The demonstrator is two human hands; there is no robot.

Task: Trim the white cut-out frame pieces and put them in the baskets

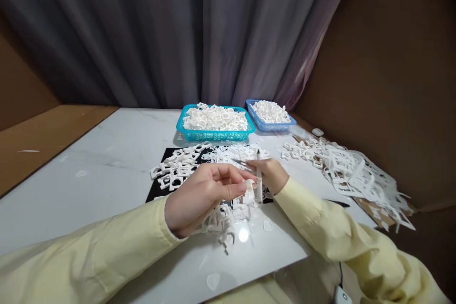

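Note:
My left hand [210,189] is closed, thumb against fingers, pinching a small white plastic part [250,192] over the front of the pile. Close beside it, my right hand [271,174] is wrapped round a slim white pen-shaped tool [259,178], which stands nearly upright with a dark tip at the top. A thin grey pointed piece shows left of the right fingers; I cannot tell what it belongs to. Loose white frame-shaped plastic parts [176,182] lie on a black mat [156,192], and more lie under my hands, partly hidden by them.
A teal basket [215,136] and a blue basket [276,127], both heaped with white parts, stand at the back of the white table [89,161]. White plastic strips [359,175] are piled at the right. A grey curtain hangs behind; brown panels flank the table.

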